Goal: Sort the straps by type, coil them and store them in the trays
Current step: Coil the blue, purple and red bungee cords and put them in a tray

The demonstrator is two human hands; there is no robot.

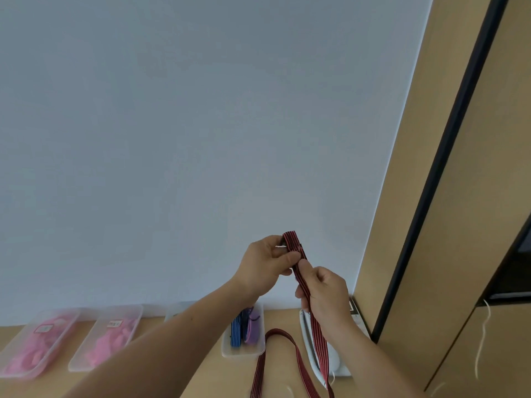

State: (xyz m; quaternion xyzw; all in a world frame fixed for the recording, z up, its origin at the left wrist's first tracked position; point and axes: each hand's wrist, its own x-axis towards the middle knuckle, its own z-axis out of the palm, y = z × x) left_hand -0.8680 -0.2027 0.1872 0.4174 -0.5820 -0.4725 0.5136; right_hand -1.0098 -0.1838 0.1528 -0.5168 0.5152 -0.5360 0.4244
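Four clear plastic trays sit in a row on my feed, along the back of the tan wooden bench (221,380) against the pale wall. The far-left tray (17,366) and the second tray (82,360) each hold a heap of pink straps, too blurred for me to count. The third tray (173,311) is mostly hidden behind the left forearm, so I cannot tell what is in it. The fourth tray (242,351) holds three bundles side by side: a blue-and-black striped strap (236,332), a dark strap (246,323) and a purple strap (253,332).

Two red-bordered labels show, one on each pink tray (43,328) (115,323). I cannot read their writing.

One long red-and-black striped strap (317,337) is raised above the bench, to the right of the fourth tray. The left hand (267,262) pinches its folded top end between thumb and curled fingers. The right hand (324,294) is just below, touching the left, with thumb and fingers closed round the strap. From there the strap hangs down and loops back across the bench. Beneath it, at the bench's right end, lies a white flat object (333,360) that I cannot identify.
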